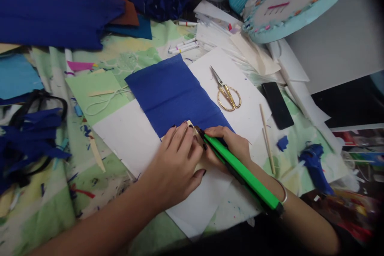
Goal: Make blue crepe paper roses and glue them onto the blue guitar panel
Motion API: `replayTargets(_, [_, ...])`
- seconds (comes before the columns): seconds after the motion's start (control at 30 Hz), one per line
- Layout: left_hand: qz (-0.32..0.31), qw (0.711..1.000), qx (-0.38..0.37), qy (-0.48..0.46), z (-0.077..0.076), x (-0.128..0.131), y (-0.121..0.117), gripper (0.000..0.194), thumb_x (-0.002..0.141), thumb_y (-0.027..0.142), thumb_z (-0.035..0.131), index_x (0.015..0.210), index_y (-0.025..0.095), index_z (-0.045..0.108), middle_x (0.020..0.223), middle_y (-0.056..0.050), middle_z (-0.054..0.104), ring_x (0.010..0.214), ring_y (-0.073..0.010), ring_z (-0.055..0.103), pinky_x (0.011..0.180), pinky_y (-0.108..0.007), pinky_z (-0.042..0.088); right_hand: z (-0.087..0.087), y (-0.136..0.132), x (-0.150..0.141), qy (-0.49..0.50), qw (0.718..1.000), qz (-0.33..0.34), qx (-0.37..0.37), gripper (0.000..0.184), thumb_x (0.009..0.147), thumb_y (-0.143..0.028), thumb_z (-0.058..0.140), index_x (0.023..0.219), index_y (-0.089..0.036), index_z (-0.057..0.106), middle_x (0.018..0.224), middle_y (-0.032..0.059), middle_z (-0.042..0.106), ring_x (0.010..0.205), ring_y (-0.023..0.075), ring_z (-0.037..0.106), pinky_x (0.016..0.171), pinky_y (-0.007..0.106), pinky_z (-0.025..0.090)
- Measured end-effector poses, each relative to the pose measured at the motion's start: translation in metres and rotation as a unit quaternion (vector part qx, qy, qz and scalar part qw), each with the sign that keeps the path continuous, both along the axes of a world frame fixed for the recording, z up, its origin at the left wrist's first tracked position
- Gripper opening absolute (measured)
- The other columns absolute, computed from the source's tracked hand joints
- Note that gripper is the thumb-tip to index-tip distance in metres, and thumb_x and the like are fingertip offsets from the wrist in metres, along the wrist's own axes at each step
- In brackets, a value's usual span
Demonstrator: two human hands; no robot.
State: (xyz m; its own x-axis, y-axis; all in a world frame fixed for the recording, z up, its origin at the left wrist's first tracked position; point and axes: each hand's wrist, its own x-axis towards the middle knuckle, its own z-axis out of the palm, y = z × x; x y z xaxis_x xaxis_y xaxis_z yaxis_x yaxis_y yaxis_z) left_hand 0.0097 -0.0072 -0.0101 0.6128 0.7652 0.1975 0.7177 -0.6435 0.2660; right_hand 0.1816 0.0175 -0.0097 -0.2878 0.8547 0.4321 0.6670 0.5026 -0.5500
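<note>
Right hand around green cutter.

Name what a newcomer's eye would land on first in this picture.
Probably the bright green tool, slanting from the right hand across the forearm. Next comes the deep blue sheet in the middle, its near edge by both hands. Then the gold-handled scissors, lying on white paper just right of the blue.

Bright green cutter with black trim, deep blue sheet, gold-handled scissors, blotchy green-and-cream cloth
</note>
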Motion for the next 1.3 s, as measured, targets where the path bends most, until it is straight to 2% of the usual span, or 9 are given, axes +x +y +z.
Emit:
replayTargets(0.1, [-0.002, 1.000, 0.004, 0.007, 0.000, -0.001, 0.000, 0.050, 0.084, 0.041, 0.049, 0.114, 0.001, 0.058, 0.133, -0.033, 0.046, 0.128, -0.0458, 0.038, 0.102, -0.059, 0.035, 0.001, 0.000, 0.001, 0.004, 1.000, -0.003, 0.006, 0.018, 0.072, -0.016, 0.058, 0.088, -0.024, 0.056, 0.078, -0.0008, 0.071, 0.069, 0.0140, 0.069, 0.065, 0.023, 0.055])
replayTargets(0.27, [-0.003, 1.000, 0.008, -0.003, -0.003, -0.002, -0.001, 0.050, 0.084, 0.044, 0.050, 0.111, 0.003, 0.058, 0.133, -0.032, 0.046, 0.128, -0.0453, 0.038, 0.102, -0.059, 0.035, 0.002, 0.000, 0.006, 0.004, 1.000, 0.004, -0.025, 0.023, 0.070, -0.015, 0.058, 0.091, -0.024, 0.057, 0.073, -0.0025, 0.069, 0.059, 0.0123, 0.065, 0.056, 0.022, 0.052])
replayTargets(0.47, [0.009, 0.999, -0.001, -0.035, -0.006, -0.003, -0.003, 0.050, 0.085, 0.042, 0.049, 0.114, 0.003, 0.057, 0.135, -0.031, 0.045, 0.130, -0.0445, 0.036, 0.103, -0.059, 0.034, -0.012, 0.001, 0.009, 0.021, 0.999, 0.004, -0.031, 0.028, 0.069, -0.015, 0.061, 0.094, -0.025, 0.056, 0.083, -0.0012, 0.071, 0.074, 0.0145, 0.069, 0.065, 0.023, 0.055])
replayTargets(0.57, [0.011, 0.999, -0.015, -0.037, -0.006, -0.003, -0.004, 0.050, 0.085, 0.042, 0.049, 0.115, 0.003, 0.057, 0.135, -0.030, 0.045, 0.131, -0.0433, 0.035, 0.104, -0.058, 0.033, -0.012, 0.001, 0.007, 0.030, 0.999, 0.000, -0.034, 0.026, 0.070, -0.014, 0.060, 0.093, -0.025, 0.055, 0.084, -0.0010, 0.071, 0.076, 0.0144, 0.070, 0.068, 0.023, 0.056])
replayTargets(0.73, [0.010, 0.999, -0.008, -0.038, -0.007, -0.003, -0.003, 0.051, 0.085, 0.043, 0.049, 0.116, 0.003, 0.056, 0.136, -0.030, 0.044, 0.131, -0.0430, 0.035, 0.104, -0.058, 0.034, -0.007, 0.001, 0.009, 0.023, 0.999, 0.005, -0.033, 0.025, 0.069, -0.015, 0.058, 0.092, -0.025, 0.055, 0.082, -0.0015, 0.071, 0.072, 0.0144, 0.070, 0.065, 0.023, 0.055])
replayTargets(0.97, [0.010, 1.000, 0.000, -0.024, -0.008, -0.004, -0.002, 0.054, 0.083, 0.043, 0.052, 0.118, 0.002, 0.056, 0.135, -0.030, 0.045, 0.131, -0.0430, 0.035, 0.105, -0.058, 0.032, -0.013, 0.001, 0.013, 0.004, 1.000, 0.024, -0.016, 0.027, 0.069, -0.016, 0.060, 0.094, -0.026, 0.055, 0.078, -0.0026, 0.068, 0.068, 0.0136, 0.067, 0.062, 0.022, 0.052])
replayTargets(1.13, [0.008, 1.000, -0.002, -0.021, -0.006, -0.004, -0.002, 0.053, 0.082, 0.043, 0.053, 0.118, 0.003, 0.055, 0.134, -0.029, 0.045, 0.130, -0.0420, 0.036, 0.105, -0.057, 0.032, -0.014, 0.000, 0.012, 0.015, 0.999, 0.033, 0.005, 0.025, 0.072, -0.016, 0.058, 0.095, -0.025, 0.056, 0.084, -0.0007, 0.070, 0.074, 0.0147, 0.068, 0.067, 0.024, 0.053])
replayTargets(1.3, [0.006, 1.000, 0.005, -0.013, -0.004, -0.003, -0.002, 0.053, 0.083, 0.043, 0.051, 0.117, 0.003, 0.056, 0.134, -0.029, 0.046, 0.130, -0.0420, 0.036, 0.105, -0.057, 0.031, -0.005, -0.002, 0.007, 0.016, 1.000, 0.013, 0.022, 0.020, 0.070, -0.016, 0.054, 0.088, -0.022, 0.058, 0.072, -0.0016, 0.068, 0.061, 0.0132, 0.065, 0.061, 0.023, 0.052])
